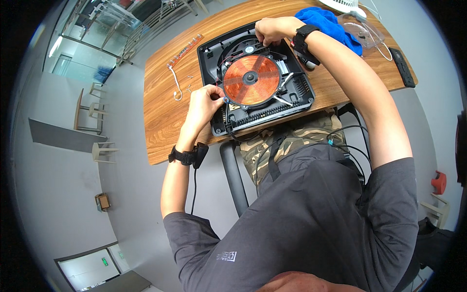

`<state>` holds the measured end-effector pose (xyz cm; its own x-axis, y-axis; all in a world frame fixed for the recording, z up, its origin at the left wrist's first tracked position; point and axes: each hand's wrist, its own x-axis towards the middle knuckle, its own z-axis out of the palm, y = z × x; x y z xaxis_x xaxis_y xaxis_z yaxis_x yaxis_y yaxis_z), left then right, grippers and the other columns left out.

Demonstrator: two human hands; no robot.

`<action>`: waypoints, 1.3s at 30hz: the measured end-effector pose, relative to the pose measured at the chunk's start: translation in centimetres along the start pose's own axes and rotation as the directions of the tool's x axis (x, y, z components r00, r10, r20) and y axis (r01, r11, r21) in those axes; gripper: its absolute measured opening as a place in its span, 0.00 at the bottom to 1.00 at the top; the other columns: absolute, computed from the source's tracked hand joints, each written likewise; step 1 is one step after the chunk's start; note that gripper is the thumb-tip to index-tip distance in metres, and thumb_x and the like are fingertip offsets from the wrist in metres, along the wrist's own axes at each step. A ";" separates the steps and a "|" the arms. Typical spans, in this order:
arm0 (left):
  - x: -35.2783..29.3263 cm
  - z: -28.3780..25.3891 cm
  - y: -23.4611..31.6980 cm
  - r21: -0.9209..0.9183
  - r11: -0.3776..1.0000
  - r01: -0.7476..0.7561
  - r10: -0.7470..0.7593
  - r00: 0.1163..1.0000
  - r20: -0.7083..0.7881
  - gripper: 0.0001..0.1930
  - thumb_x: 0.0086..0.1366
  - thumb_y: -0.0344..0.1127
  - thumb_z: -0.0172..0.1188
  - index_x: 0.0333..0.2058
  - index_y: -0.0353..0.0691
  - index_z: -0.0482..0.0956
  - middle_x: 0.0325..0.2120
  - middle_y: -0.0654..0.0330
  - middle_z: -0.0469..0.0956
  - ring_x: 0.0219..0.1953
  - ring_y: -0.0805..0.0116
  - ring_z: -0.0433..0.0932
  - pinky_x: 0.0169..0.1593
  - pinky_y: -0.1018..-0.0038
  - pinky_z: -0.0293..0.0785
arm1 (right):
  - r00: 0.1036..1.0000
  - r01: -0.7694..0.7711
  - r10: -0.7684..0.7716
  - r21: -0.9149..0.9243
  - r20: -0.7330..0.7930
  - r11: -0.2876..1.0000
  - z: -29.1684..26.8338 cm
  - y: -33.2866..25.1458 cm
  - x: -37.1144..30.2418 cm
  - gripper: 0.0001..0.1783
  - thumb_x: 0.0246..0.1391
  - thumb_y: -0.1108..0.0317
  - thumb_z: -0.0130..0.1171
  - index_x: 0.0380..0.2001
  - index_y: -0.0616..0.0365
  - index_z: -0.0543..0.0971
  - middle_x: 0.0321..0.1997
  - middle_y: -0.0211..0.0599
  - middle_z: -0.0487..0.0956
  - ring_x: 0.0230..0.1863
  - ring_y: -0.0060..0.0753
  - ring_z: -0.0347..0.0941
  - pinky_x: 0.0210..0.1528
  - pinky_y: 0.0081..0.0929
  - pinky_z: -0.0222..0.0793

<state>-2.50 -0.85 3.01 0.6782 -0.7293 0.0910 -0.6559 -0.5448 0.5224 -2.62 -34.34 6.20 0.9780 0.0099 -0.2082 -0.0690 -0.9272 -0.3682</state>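
Judging it part-done, we see the coil (251,77) seated in the open housing (302,86) on the table (165,121), the board (184,51) outside; our left hand (205,100) pinches, right hand (273,30) curls, holds unclear.

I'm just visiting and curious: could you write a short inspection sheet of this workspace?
Surface: wood-grain table.
Job's things: open black housing, with a round copper-coloured coil in it.
Clutter: orange circuit strip and small loose pieces on the left; bunched blue cloth on the right.
Hands: left hand at the coil's left edge, right hand over the housing's far side; grip unclear for both.
Cables: black cable hanging from the left wristband; white lead by the strip.
Surroundings: grey floor, pale stool.
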 end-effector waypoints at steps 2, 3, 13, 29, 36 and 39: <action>0.3 -0.1 0.3 0.008 1.000 0.011 -0.011 1.000 0.017 0.06 0.57 0.28 0.68 0.32 0.33 0.84 0.24 0.58 0.84 0.28 0.75 0.81 0.34 0.75 0.77 | 1.000 0.001 -0.001 -0.005 0.011 1.000 0.0 0.3 0.0 0.11 0.52 0.72 0.68 0.38 0.61 0.80 0.31 0.39 0.84 0.30 0.34 0.83 0.28 0.30 0.79; 0.4 -0.2 0.3 -0.003 1.000 0.022 -0.021 0.999 0.027 0.06 0.57 0.29 0.68 0.32 0.33 0.84 0.24 0.58 0.84 0.27 0.75 0.81 0.34 0.75 0.77 | 1.000 0.000 0.000 -0.002 0.011 1.000 0.1 0.4 0.1 0.11 0.52 0.72 0.68 0.38 0.61 0.80 0.31 0.39 0.84 0.30 0.34 0.83 0.28 0.30 0.79; 0.1 0.1 0.7 -0.085 0.996 0.007 -0.008 1.000 -0.008 0.09 0.55 0.27 0.69 0.26 0.35 0.75 0.21 0.63 0.79 0.26 0.79 0.75 0.33 0.77 0.74 | 1.000 -0.006 0.006 0.015 0.007 1.000 -0.1 0.0 -0.2 0.11 0.52 0.72 0.68 0.38 0.62 0.80 0.31 0.39 0.83 0.30 0.34 0.83 0.29 0.30 0.79; -0.2 0.4 0.8 -0.075 0.997 -0.028 0.023 0.998 -0.059 0.11 0.53 0.24 0.69 0.27 0.34 0.72 0.19 0.59 0.76 0.24 0.75 0.74 0.33 0.76 0.75 | 1.000 -0.001 0.001 0.006 0.019 1.000 -0.2 0.0 -0.3 0.12 0.52 0.72 0.68 0.38 0.64 0.79 0.31 0.41 0.83 0.30 0.35 0.83 0.30 0.30 0.80; -0.4 0.3 1.3 -0.040 0.999 0.006 -0.009 0.998 -0.068 0.11 0.52 0.25 0.70 0.28 0.33 0.74 0.20 0.58 0.77 0.24 0.75 0.76 0.34 0.76 0.76 | 1.000 0.004 -0.004 -0.003 0.018 1.000 -0.2 -0.2 -0.4 0.11 0.52 0.72 0.67 0.38 0.63 0.79 0.30 0.41 0.83 0.30 0.35 0.83 0.30 0.31 0.80; -0.3 0.3 0.9 -0.061 0.998 0.009 -0.013 0.998 -0.061 0.10 0.53 0.25 0.70 0.29 0.33 0.75 0.21 0.58 0.79 0.25 0.74 0.78 0.35 0.76 0.77 | 1.000 0.006 -0.006 -0.002 0.015 1.000 -0.1 -0.3 -0.4 0.11 0.52 0.73 0.67 0.39 0.63 0.79 0.30 0.41 0.83 0.30 0.35 0.83 0.30 0.31 0.80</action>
<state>-3.36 -1.24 3.15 0.7055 -0.6956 0.1356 -0.6283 -0.5253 0.5738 -2.96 -34.10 6.54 0.9754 0.0210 -0.2196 -0.0628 -0.9278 -0.3678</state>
